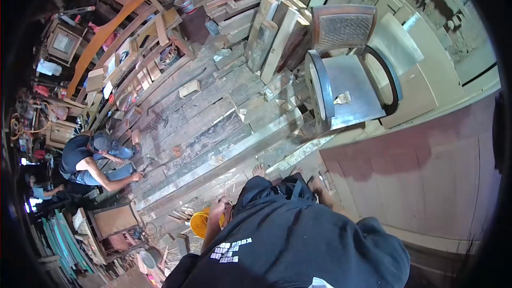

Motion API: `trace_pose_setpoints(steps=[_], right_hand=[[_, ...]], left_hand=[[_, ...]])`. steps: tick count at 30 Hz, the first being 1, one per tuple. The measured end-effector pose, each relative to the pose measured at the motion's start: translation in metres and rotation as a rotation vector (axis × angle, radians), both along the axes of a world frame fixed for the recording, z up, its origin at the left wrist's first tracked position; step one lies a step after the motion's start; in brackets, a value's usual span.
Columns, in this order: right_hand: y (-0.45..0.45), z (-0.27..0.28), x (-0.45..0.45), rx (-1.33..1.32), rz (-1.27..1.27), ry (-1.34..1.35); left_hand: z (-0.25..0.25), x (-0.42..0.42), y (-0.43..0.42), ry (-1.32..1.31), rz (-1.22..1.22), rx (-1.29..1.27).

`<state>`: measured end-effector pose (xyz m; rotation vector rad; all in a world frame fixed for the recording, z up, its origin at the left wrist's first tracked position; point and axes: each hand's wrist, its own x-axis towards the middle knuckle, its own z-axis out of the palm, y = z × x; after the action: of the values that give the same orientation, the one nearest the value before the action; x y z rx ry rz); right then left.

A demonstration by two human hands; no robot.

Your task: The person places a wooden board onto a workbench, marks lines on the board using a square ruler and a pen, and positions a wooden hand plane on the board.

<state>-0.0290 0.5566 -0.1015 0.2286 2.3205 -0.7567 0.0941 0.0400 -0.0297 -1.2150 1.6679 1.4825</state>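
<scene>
The person's left hand [220, 206] is at the left edge of the dark-clothed lap, just beside the yellow bucket [199, 223]; its fingers look curled, but whether they are apart, together or clamped on something cannot be told at this size. The right hand [314, 184] is on the other side of the lap, beside a small dark item [310, 180], and its grip cannot be made out either. The bucket stands on the floor [208, 112] to the left of the person, partly covered by the left forearm, with thin wood offcuts [181, 215] next to it. Bare feet [259, 171] show beyond the lap. Ahead and to the right is an armchair [352, 85] with a woven back, dark curved arms and a small pale scrap [342, 98] on its seat. Upright timber pieces [274, 32] lean together to the left of the chair, and a broad wooden panel [410, 176] lies to the person's right. Well apart on the left, a co-worker [85, 157] in a cap and jeans bends low over the floorboards, near a framed wooden piece [113, 220]; another person [42, 189] is partly visible behind.
</scene>
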Motion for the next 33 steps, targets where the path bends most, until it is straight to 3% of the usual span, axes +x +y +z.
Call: trace_pose_setpoints(steps=[1,2,4,8,10,14,16,20,22,24,25,27,30,33], right_hand=[[0.037,-0.1,0.032,0.081,0.223,0.158],[0.04,-0.108,0.031,0.083,0.226,0.168],[0.042,-0.079,0.034,-0.114,-0.298,0.004],[0.049,0.023,-0.019,-0.098,-0.56,-0.051],[0.041,0.078,-0.042,-0.292,-0.768,-0.014],[0.024,0.095,-0.055,-0.395,-0.813,0.049],[-0.003,0.105,-0.056,-0.366,-0.828,0.047],[-0.065,0.101,-0.027,-0.241,-0.819,-0.081],[-0.022,-0.116,0.045,0.087,0.004,0.242],[-0.069,-0.06,0.052,0.154,-0.386,0.005],[-0.112,0.078,0.014,-0.107,-0.346,-0.075],[-0.087,0.054,0.002,-0.153,-0.367,-0.102],[-0.089,0.084,-0.039,-0.239,-0.619,-0.235],[-0.079,0.1,-0.066,-0.172,-0.55,-0.229]], left_hand=[[0.001,-0.006,0.0,0.009,0.024,-0.026],[0.001,-0.012,-0.002,0.016,0.046,-0.051],[0.03,-0.029,0.003,0.061,-0.043,-0.074],[0.028,-0.044,-0.013,0.055,-0.108,-0.044],[0.008,-0.043,-0.028,0.053,-0.116,-0.002],[-0.054,-0.03,-0.062,0.132,-0.198,-0.096],[-0.04,-0.04,-0.069,0.09,-0.119,0.03],[0.008,-0.042,-0.073,0.044,-0.228,-0.062],[0.006,-0.039,-0.082,0.022,-0.216,-0.043],[0.0,-0.037,-0.091,0.0,-0.158,-0.092],[-0.001,-0.035,-0.093,0.033,-0.156,-0.08],[-0.018,-0.032,-0.101,0.054,-0.169,-0.116],[-0.041,-0.03,-0.11,0.114,-0.171,-0.154],[-0.037,-0.034,-0.103,0.2,-0.1,-0.112]])
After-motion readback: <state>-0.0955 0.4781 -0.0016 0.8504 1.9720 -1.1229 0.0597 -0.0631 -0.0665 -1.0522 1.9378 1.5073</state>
